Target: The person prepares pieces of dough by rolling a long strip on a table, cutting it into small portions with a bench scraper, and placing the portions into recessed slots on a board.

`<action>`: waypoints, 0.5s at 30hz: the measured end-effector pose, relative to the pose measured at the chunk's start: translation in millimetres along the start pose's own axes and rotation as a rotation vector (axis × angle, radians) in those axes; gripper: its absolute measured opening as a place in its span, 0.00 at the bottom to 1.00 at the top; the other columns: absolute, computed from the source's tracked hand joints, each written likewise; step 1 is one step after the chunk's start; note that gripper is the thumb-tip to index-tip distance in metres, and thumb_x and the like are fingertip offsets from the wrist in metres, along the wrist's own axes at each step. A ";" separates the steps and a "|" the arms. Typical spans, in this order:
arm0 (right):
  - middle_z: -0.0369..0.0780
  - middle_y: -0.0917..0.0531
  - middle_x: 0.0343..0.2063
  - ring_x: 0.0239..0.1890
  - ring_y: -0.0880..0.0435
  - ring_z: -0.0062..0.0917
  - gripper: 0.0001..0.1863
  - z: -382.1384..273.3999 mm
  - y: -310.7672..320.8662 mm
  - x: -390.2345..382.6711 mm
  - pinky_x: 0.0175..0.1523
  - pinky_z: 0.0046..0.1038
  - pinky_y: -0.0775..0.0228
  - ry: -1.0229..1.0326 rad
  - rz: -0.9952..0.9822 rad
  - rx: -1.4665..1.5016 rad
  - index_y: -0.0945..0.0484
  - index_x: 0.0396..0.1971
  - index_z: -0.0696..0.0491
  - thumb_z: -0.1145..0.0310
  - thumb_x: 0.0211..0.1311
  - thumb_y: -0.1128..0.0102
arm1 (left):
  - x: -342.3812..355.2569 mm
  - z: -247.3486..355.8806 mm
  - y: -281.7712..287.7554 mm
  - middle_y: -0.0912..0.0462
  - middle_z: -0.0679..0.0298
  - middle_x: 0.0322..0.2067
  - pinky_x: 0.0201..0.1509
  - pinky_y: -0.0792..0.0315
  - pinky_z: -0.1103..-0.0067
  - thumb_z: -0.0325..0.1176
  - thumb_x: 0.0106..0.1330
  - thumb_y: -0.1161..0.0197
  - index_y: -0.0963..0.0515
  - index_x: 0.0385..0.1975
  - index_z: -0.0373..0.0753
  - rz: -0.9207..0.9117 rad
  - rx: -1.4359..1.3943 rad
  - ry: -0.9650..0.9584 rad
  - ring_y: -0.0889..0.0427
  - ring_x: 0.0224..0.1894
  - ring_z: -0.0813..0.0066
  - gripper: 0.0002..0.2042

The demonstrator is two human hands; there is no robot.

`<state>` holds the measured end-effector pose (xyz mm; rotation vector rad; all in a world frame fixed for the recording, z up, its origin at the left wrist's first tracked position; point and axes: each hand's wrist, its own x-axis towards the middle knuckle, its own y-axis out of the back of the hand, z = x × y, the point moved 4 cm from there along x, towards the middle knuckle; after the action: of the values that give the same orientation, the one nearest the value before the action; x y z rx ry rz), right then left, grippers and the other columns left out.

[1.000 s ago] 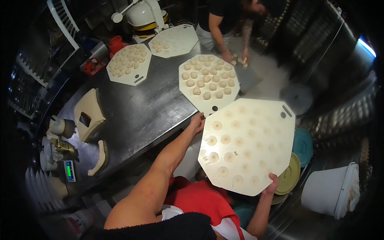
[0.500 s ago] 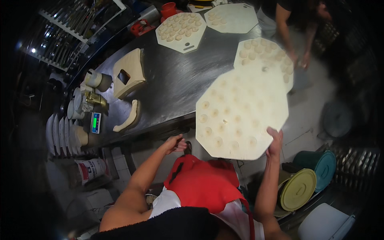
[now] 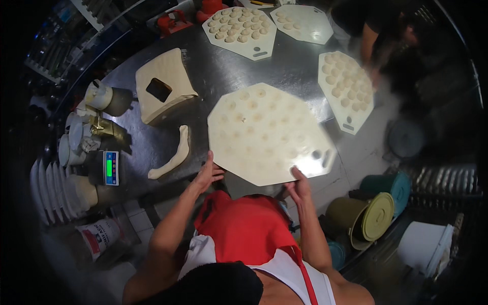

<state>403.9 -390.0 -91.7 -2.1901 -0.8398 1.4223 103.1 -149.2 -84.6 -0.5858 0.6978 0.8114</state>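
Note:
A big white octagonal board (image 3: 262, 134) is level in front of me, at the near side of the metal table. Faint round flour marks dot its face, and a slot and a hole sit near its right corner. At its lower left edge my left hand (image 3: 204, 175) grips the rim, some fingers partly under it. My right hand (image 3: 300, 185) holds the near edge further right, thumb on top and the other fingers below. Left of the board lie a curved strip of dough (image 3: 173, 155) and a thick slab of dough (image 3: 170, 76) with a dark rectangular object (image 3: 158, 90) on it.
Boards of dough balls stand on the far table (image 3: 195, 38) and at its right edge (image 3: 348, 89), where a co-worker (image 3: 371, 46) stands. At left are a scale (image 3: 110, 168), a jug (image 3: 98, 95) and tubs. Lidded buckets (image 3: 378, 216) stand on the floor at right.
The large board has moved left over the table and turned, its slot now at the right. My left hand has come up to its edge. The board of dough balls at right has shifted.

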 end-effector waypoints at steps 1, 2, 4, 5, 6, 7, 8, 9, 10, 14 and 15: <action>0.43 0.19 0.66 0.67 0.19 0.37 0.27 23.8 2.8 6.6 0.70 0.44 0.22 0.020 0.126 0.044 0.31 0.71 0.54 0.67 0.78 0.37 | 1.0 5.2 6.8 0.27 0.51 0.72 0.74 0.31 0.55 0.79 0.74 0.65 0.37 0.79 0.38 -0.031 -0.010 0.003 0.26 0.71 0.50 0.51; 0.43 0.19 0.66 0.68 0.19 0.37 0.25 45.3 5.4 9.7 0.70 0.45 0.22 0.054 0.254 0.089 0.29 0.70 0.53 0.67 0.79 0.39 | -1.8 22.7 13.5 0.26 0.52 0.70 0.70 0.28 0.59 0.73 0.77 0.58 0.36 0.79 0.38 -0.010 0.095 -0.059 0.23 0.67 0.52 0.46; 0.43 0.19 0.66 0.68 0.20 0.37 0.24 75.0 -6.3 2.2 0.72 0.45 0.23 0.181 0.169 0.192 0.30 0.70 0.54 0.66 0.80 0.40 | -3.8 43.1 50.6 0.25 0.53 0.68 0.67 0.24 0.64 0.67 0.80 0.51 0.35 0.78 0.37 0.046 0.201 -0.129 0.20 0.63 0.55 0.41; 0.44 0.20 0.66 0.69 0.20 0.38 0.24 85.2 -11.0 2.0 0.72 0.46 0.23 0.202 0.144 0.223 0.30 0.71 0.54 0.66 0.80 0.41 | -1.5 52.0 72.4 0.24 0.51 0.66 0.63 0.23 0.67 0.60 0.79 0.45 0.35 0.77 0.35 0.075 0.402 -0.257 0.18 0.60 0.56 0.38; 0.44 0.20 0.67 0.69 0.21 0.38 0.24 98.6 -14.3 -0.1 0.73 0.46 0.24 0.221 0.127 0.254 0.30 0.71 0.55 0.65 0.81 0.41 | 0.2 53.6 86.6 0.23 0.50 0.64 0.59 0.21 0.70 0.54 0.78 0.38 0.36 0.76 0.33 0.084 0.604 -0.369 0.16 0.56 0.58 0.36; 0.44 0.21 0.67 0.70 0.21 0.38 0.25 100.1 -15.6 -0.6 0.74 0.46 0.25 0.255 0.161 0.266 0.31 0.71 0.55 0.64 0.81 0.42 | -13.8 73.6 89.4 0.25 0.46 0.63 0.63 0.23 0.66 0.48 0.71 0.29 0.36 0.73 0.31 0.230 0.665 -0.337 0.19 0.59 0.53 0.38; 0.44 0.21 0.68 0.70 0.22 0.38 0.25 104.4 -18.1 0.7 0.74 0.46 0.25 0.274 0.184 0.269 0.31 0.72 0.55 0.64 0.82 0.42 | -8.3 76.4 92.2 0.25 0.46 0.63 0.63 0.23 0.66 0.48 0.71 0.29 0.36 0.73 0.31 0.212 0.661 -0.333 0.19 0.59 0.53 0.38; 0.44 0.21 0.68 0.71 0.22 0.38 0.25 108.0 -22.4 4.6 0.75 0.47 0.26 0.288 0.194 0.270 0.32 0.72 0.55 0.64 0.82 0.43 | -13.7 87.9 102.8 0.25 0.45 0.62 0.67 0.26 0.63 0.46 0.70 0.28 0.35 0.73 0.32 0.469 0.865 -0.457 0.22 0.62 0.49 0.37; 0.44 0.22 0.68 0.71 0.23 0.38 0.26 113.3 -20.3 17.1 0.76 0.46 0.27 0.296 0.171 0.296 0.32 0.72 0.55 0.62 0.82 0.42 | -15.2 100.0 104.8 0.26 0.45 0.62 0.71 0.30 0.59 0.44 0.69 0.27 0.34 0.72 0.33 0.719 1.061 -0.584 0.26 0.65 0.44 0.37; 0.45 0.22 0.68 0.71 0.22 0.38 0.28 135.2 -40.1 52.8 0.76 0.43 0.27 0.137 0.174 0.343 0.32 0.71 0.56 0.56 0.81 0.42 | 23.7 112.7 110.6 0.29 0.43 0.64 0.70 0.30 0.58 0.41 0.68 0.26 0.32 0.66 0.31 0.717 1.146 -0.399 0.28 0.67 0.42 0.32; 0.45 0.22 0.68 0.70 0.22 0.38 0.29 139.8 -54.4 61.4 0.76 0.42 0.27 0.084 0.181 0.353 0.32 0.71 0.56 0.55 0.81 0.41 | 35.5 107.0 116.9 0.29 0.43 0.64 0.70 0.30 0.58 0.41 0.68 0.26 0.32 0.66 0.31 0.709 1.148 -0.404 0.28 0.67 0.42 0.32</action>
<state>280.2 -307.8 -156.4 -2.0732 -0.3361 1.4228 61.6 6.8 -66.8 0.8900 0.8627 0.9677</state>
